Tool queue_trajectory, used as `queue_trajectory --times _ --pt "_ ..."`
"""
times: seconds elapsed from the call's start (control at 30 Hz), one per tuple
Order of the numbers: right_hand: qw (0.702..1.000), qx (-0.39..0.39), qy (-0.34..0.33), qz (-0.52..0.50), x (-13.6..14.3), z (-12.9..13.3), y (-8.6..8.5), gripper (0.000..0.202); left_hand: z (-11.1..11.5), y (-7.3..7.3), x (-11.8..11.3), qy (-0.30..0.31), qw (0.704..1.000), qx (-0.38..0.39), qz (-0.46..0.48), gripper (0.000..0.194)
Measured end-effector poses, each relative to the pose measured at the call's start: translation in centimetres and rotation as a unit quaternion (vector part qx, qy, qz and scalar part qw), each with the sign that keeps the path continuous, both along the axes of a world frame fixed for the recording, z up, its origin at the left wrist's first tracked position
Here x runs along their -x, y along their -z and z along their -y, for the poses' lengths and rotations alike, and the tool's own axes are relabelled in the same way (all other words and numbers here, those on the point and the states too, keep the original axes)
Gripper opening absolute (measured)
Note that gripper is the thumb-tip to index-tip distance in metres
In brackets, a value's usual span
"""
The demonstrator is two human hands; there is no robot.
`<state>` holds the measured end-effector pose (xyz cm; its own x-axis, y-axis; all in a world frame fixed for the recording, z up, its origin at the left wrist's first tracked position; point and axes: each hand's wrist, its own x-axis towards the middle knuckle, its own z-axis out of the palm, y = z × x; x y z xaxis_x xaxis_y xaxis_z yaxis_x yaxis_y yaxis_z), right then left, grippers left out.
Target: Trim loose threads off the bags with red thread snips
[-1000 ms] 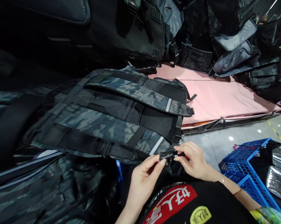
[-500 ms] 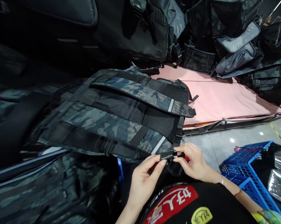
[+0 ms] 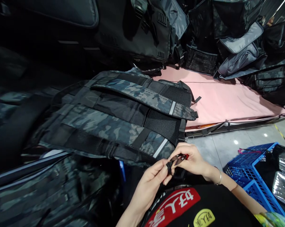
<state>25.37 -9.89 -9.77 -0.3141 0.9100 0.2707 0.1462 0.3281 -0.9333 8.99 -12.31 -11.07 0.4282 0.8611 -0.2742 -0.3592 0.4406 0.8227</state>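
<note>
A dark camouflage backpack [image 3: 123, 126] lies back side up, with two padded shoulder straps along it and a pale reflective band near each strap's lower end. At the near corner my left hand [image 3: 154, 176] is closed in a pinch on a small black strap end [image 3: 169, 165]. My right hand [image 3: 192, 159] is closed round small thread snips [image 3: 179, 160] with a bit of red on the handle. The snips' blades point left, right beside the strap end; whether they touch it I cannot tell. The palm hides most of the handle.
A pink padded table surface [image 3: 227, 97] extends right behind the backpack. Black and grey bags [image 3: 241, 47] are piled at the back. On the floor at right stands a blue plastic crate [image 3: 248, 164] with silvery items. Another camouflage bag [image 3: 38, 192] lies at lower left.
My right hand has turned and moved slightly left, bringing the snips' blades into clear view by the strap end. My left hand has shifted a little right. The backpack lies the same.
</note>
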Motion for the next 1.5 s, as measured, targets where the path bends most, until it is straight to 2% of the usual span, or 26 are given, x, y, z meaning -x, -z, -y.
queue_trajectory --times 0.07,0.17,0.3,0.4,0.5,0.57,0.67,0.8,0.93,1.23,1.5 --pt "0.999 -0.011 0.037 0.005 0.4 -0.2 0.2 0.013 0.3 0.2 0.0 -0.026 0.999 -0.009 -0.025 0.031" --pt "0.994 -0.058 0.075 0.046 0.7 -0.3 0.4 0.016 0.7 0.7 0.1 -0.092 0.986 -0.067 -0.124 0.033" --pt "0.984 -0.117 0.076 0.109 0.6 -0.4 0.3 0.018 0.9 1.2 0.4 -0.144 0.938 -0.175 -0.262 0.022" --pt "0.984 -0.098 0.064 0.133 0.5 -0.5 0.0 0.019 0.6 1.0 0.5 -0.16 0.917 -0.215 -0.295 0.017" --pt "0.988 -0.047 0.081 0.123 0.5 -0.4 -0.3 0.017 0.3 0.8 0.6 -0.152 0.941 -0.149 -0.262 0.02" --pt "0.987 -0.032 0.114 0.11 0.3 -0.2 -0.6 0.01 0.1 0.7 0.8 -0.17 0.956 -0.087 -0.224 0.023" --pt "0.981 -0.052 0.15 0.114 -0.4 0.2 -0.9 0.027 -0.1 0.7 1.0 -0.204 0.958 -0.041 -0.199 0.027" --pt "0.967 -0.146 0.142 0.154 -1.4 0.5 -0.7 0.013 0.0 0.5 1.0 -0.231 0.946 -0.048 -0.221 0.026" --pt "0.955 -0.208 0.101 0.188 -1.6 0.9 -0.2 0.013 0.3 0.4 0.8 -0.259 0.933 -0.065 -0.243 0.025" --pt "0.938 -0.199 0.131 0.252 -0.7 1.3 0.2 0.017 0.6 0.4 0.4 -0.293 0.91 -0.083 -0.283 0.023" --pt "0.93 -0.203 0.138 0.272 -0.7 1.4 0.3 0.018 0.4 0.0 0.2 -0.299 0.91 -0.068 -0.28 0.022"
